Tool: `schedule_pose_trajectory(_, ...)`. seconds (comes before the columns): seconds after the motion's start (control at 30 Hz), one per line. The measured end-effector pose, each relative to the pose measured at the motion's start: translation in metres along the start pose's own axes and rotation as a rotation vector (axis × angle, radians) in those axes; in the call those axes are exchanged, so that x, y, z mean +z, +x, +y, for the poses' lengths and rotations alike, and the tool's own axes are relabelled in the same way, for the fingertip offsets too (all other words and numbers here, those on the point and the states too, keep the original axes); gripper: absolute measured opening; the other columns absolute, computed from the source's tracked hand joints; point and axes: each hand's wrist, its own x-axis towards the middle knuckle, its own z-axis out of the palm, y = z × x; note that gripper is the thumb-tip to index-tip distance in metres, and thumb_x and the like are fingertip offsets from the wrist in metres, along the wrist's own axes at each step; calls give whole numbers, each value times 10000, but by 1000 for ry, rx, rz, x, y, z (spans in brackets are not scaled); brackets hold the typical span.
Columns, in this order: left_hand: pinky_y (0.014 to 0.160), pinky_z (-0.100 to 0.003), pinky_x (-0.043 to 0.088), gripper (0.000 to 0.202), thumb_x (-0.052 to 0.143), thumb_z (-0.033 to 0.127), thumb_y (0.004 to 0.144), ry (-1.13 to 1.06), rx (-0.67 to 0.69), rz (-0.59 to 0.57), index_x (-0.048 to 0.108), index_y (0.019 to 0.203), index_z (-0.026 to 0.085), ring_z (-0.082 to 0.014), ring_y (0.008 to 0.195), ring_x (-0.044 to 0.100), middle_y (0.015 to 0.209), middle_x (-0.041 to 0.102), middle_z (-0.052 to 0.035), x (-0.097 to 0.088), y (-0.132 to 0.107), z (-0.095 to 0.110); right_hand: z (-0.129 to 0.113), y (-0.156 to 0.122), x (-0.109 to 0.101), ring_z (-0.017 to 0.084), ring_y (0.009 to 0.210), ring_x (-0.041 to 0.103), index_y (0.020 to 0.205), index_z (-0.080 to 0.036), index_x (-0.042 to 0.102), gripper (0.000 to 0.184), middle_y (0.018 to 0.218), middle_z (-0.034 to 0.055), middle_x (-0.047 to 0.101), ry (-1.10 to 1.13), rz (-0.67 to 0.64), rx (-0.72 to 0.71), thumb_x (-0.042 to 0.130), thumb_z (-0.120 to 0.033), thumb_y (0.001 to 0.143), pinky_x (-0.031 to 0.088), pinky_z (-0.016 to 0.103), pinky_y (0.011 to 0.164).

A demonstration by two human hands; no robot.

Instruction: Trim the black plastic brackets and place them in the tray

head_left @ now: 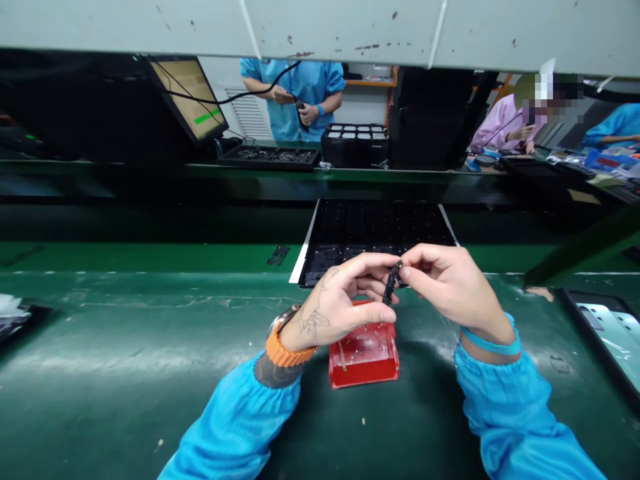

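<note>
Between the thumb and fingers of my left hand (345,303) is a small, narrow black part (392,283), held tilted on its edge; its exact kind cannot be made out. My right hand (447,283) pinches at the upper end of that part with thumb and forefinger, and whether a tiny piece sits between those fingertips is too small to tell. Below both hands stands a red plastic bin (365,370) with small bits inside, partly covered by my left hand. Behind them lies a black compartment tray (380,227) with dark parts in its front pockets.
A flat black part (279,255) lies left of the tray. Another black tray with pale panels (607,333) is at the right edge. Dark items with clear wrapping (20,317) lie far left. Beyond the bench, a monitor (193,97) and co-workers (300,93) are visible under an overhead beam.
</note>
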Motion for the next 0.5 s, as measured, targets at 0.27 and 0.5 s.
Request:
schedule_pose_trajectory(0.27, 771, -299, 676, 547, 875, 459, 819, 421, 135, 30, 759, 1286, 199, -196, 812, 777, 1013, 791, -91, 4, 0, 14, 3, 0, -3, 131, 594, 568, 736, -162, 736, 191, 665, 14, 697, -155, 9, 3, 637, -262, 866, 424, 241, 543)
schedule_pose_trajectory(0.5, 706, -265, 651, 493, 840, 421, 864, 591, 281, 2, 760, 1304, 215, -161, 727, 744, 904, 788, -65, 0, 2, 15, 9, 6, 4, 117, 568, 519, 696, -160, 702, 172, 629, 5, 658, -132, 13, 11, 631, -252, 823, 376, 237, 518)
